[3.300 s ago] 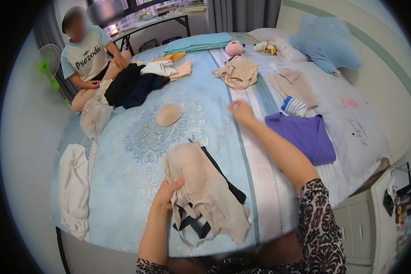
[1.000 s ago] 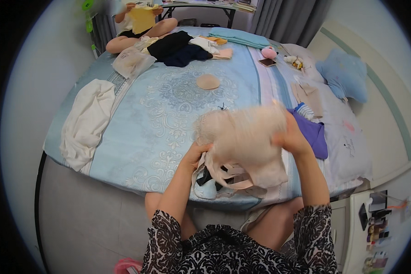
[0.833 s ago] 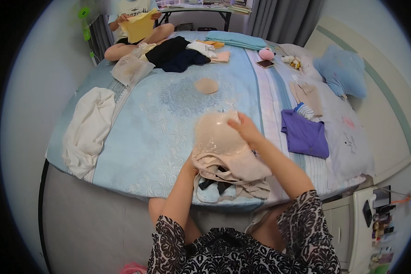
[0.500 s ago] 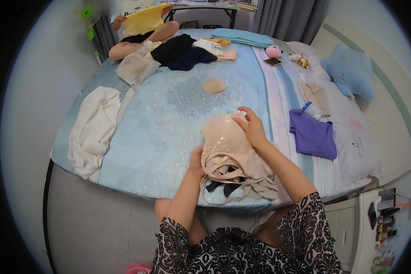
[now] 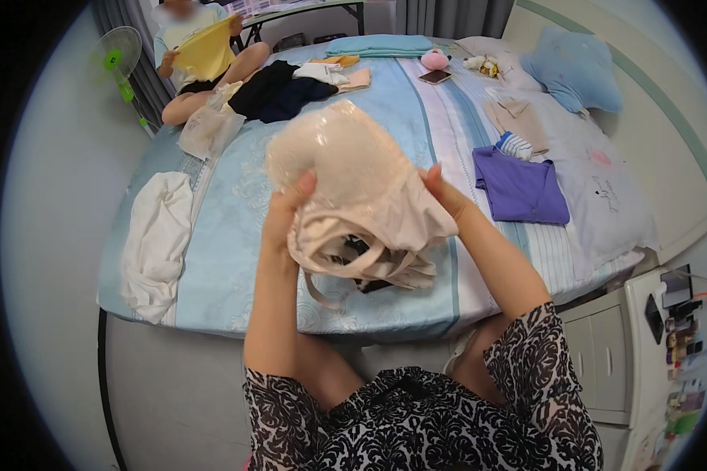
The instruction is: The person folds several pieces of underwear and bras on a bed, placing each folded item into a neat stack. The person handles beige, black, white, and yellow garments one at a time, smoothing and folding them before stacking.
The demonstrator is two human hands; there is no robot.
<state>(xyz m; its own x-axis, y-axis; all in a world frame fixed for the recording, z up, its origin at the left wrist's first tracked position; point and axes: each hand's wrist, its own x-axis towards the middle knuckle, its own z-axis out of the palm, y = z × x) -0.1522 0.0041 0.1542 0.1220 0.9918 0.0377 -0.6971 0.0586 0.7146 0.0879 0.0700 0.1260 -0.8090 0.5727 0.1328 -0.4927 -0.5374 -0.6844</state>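
The left hand is partly curled, clamping a beige bra at its eight o'clock edge, thumb on top; the right hand grips its side at three o'clock, thumb uppermost. Both hands' other fingers are mostly hidden by fabric. The bra is at the dial's centre, over the near part of the bed, loops of strap bunched toward six o'clock, where a black piece shows only in part. At three o'clock, slanting script marks a pale pillow, too small to read. Toward eleven, the top edge crops another person.
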